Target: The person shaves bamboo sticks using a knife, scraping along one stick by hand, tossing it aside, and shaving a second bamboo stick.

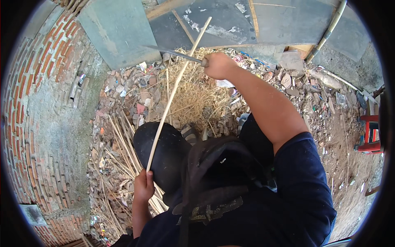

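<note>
Our left hand (144,186) clasps a pale stick (169,103) low down; our right hand (220,66) closes round a knife (177,53) crossing its upper part

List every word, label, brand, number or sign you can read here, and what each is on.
None can be read.
Pale print on the dark shirt: too faint and broken to make out.
White mark on the dark cloth: too small.
Litter among the rubble: too small to tell.
Knife and stick: no lettering visible.
</note>
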The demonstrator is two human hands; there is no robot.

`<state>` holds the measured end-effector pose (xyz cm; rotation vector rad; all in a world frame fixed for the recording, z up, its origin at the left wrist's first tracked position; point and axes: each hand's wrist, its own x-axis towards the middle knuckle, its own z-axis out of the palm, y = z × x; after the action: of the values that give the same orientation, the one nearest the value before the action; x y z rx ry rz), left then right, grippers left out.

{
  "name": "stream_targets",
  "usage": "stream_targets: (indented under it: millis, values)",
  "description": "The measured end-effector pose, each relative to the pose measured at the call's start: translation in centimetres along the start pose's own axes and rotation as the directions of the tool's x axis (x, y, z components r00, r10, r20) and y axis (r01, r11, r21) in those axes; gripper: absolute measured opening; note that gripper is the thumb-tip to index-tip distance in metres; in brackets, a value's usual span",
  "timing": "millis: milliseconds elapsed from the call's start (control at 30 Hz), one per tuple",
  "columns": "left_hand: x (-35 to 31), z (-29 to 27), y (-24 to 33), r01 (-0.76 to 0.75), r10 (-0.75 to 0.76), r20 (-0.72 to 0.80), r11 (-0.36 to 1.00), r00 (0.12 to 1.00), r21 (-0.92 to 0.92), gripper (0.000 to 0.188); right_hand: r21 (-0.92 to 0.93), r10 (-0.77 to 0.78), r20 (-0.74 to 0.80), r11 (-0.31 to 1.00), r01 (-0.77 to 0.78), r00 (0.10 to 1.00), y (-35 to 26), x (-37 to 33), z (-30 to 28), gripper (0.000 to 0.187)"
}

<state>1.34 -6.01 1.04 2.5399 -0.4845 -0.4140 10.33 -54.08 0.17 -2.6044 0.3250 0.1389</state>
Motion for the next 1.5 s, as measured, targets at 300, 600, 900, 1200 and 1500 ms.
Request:
stream_targets:
  millis: [300, 600, 900, 1200, 1500]
  values:
    - [0.0, 0.3, -0.6, -0.083, 0.081, -0.026, 0.995, 0.996, -0.053, 0.045, -0.060, -0.280, -0.023, 0.959, 0.278, 0.960, -5.0, -3.7, 0.4, 0.014]
    - [0.3, 0.2, -0.5, -0.014, 0.015, 0.017, 0.996, 1.000, -0.083, 0.052, -0.038, -0.124, 0.062, 0.991, 0.126, 0.990, -3.7, -2.2, -0.3, 0.024]
    - [-0.1, 0.9, -1.2, -0.108, 0.111, -0.093, 0.994, 0.989, 0.034, 0.045, -0.267, -0.395, 0.172, 0.863, 0.428, 0.903, -8.6, -4.4, 2.2, 0.019]
    - [0.1, 0.0, 0.3, -0.041, 0.041, 0.009, 0.999, 0.999, 0.029, 0.049, -0.082, -0.159, 0.110, 0.982, 0.169, 0.981, -5.7, -2.7, 0.9, 0.022]
    - [0.4, 0.5, -0.7, -0.095, 0.092, -0.055, 0.995, 0.994, -0.044, 0.044, 0.003, 0.057, -0.122, 0.998, -0.057, 0.991, 1.3, 0.5, 1.2, 0.021]
